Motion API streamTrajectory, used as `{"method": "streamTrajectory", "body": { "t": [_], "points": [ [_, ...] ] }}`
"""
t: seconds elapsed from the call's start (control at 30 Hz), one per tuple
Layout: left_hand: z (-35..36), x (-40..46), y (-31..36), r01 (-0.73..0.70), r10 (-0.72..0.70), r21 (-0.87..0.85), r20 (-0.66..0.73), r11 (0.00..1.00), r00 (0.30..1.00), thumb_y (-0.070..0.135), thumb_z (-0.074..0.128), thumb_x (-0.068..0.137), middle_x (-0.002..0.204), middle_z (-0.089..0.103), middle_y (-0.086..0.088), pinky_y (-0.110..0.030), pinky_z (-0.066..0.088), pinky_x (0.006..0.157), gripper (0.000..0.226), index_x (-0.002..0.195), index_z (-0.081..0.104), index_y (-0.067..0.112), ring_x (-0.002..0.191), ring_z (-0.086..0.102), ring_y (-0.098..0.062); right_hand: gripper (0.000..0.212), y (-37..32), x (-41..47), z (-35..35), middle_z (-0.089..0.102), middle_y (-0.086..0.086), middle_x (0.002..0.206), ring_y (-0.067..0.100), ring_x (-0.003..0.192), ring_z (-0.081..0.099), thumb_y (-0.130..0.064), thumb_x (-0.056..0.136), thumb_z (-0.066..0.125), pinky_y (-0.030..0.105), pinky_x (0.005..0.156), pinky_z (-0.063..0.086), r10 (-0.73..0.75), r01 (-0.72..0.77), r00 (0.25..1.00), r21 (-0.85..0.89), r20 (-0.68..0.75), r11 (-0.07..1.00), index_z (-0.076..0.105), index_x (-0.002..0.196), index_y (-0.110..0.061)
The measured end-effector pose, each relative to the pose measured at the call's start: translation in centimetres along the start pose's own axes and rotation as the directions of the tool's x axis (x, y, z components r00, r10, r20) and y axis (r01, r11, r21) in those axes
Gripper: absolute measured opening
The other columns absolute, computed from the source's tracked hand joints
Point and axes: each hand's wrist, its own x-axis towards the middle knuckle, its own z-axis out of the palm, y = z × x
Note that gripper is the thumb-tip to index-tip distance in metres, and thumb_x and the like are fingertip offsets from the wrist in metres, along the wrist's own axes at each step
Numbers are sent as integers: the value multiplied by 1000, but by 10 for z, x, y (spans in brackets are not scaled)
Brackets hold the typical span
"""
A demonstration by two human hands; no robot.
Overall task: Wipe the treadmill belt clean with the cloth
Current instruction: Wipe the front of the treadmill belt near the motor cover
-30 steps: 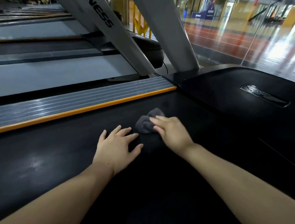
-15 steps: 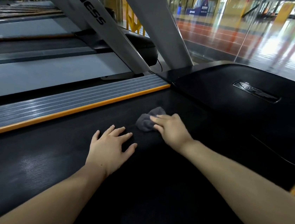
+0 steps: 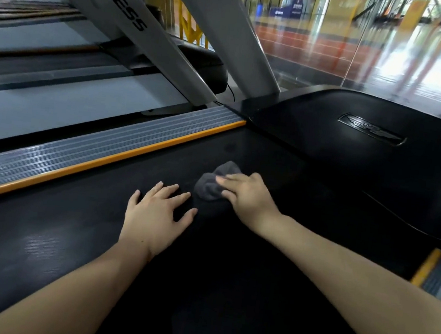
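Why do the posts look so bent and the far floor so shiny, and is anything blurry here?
Head view: the wide-angle lens splays the grey uprights. Daylight glares off the glossy floor beyond the glass, washing it out. The top-left background is blurred. The black belt shows one faint sheen patch; the right hand and cloth are slightly soft.

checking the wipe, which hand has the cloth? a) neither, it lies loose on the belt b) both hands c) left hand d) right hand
d: the right hand presses the grey cloth onto the belt, while the left hand lies flat on the belt, apart from the cloth.
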Motion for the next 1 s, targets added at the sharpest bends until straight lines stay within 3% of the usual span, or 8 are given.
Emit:
{"method": "streamTrajectory", "body": {
  "t": [0.1,0.2,0.3,0.57,0.63,0.77,0.87,1.0],
  "points": [
    [-1,1,-1,0,0,2,-4,1000,1000,76,29,94,161,34,19,-50,11,126,61,146,46,50,155,15,-10,36,43,19,-11,66,1,128,24,116,60,-36,93,55,35,99,40,18,-19,999,-31,-32,999,65,127,-29],
    [0,1,0,-4,4,6,-11,1000,1000,81,26,92,161,35,18,-51,11,125,67,146,47,49,155,16,-11,41,118,33,-31,67,5,125,32,115,60,-37,89,53,38,102,44,364,-374,920,-50,-147,926,63,128,-31],
    [0,0,1,-12,12,1,-7,1000,1000,86,23,87,161,35,17,-52,11,125,75,147,47,48,155,16,-12,40,126,30,-28,64,10,123,33,112,57,-37,91,51,34,100,43,511,-515,848,9,-140,857,61,130,-35],
    [-2,0,2,-25,25,12,19,1000,1000,89,23,85,162,32,17,-52,9,126,78,148,43,48,156,12,-11,35,30,-6,-21,60,0,136,23,118,54,-26,95,60,24,103,33,43,-43,999,-2,12,999,63,130,-28],
    [-3,1,1,-21,21,7,16,1000,1000,89,23,85,162,32,17,-52,9,126,79,149,44,48,156,12,-11,36,70,10,-27,64,4,132,25,118,59,-26,93,61,30,105,40,92,-96,994,-60,-64,994,65,128,-27],
    [-3,1,2,-18,17,8,15,1000,1000,88,26,85,162,32,16,-52,9,126,78,148,45,47,155,13,-11,39,129,30,-35,66,10,123,32,115,60,-29,92,54,36,102,45,469,-473,875,-7,-119,881,60,131,-31],
    [-2,2,2,-13,13,1,16,1000,1000,89,26,85,161,33,17,-52,9,126,78,148,45,47,155,14,-11,37,77,14,-30,67,11,124,33,116,60,-30,91,59,34,105,41,407,-403,906,55,-120,914,66,127,-26],
    [-3,1,2,-15,15,3,15,1000,1000,89,25,84,162,32,17,-52,9,126,78,148,44,48,155,13,-10,33,2,-26,-19,66,3,128,26,108,60,-24,90,67,26,97,39,87,-83,995,83,-44,993,69,123,-25]
  ]
}}
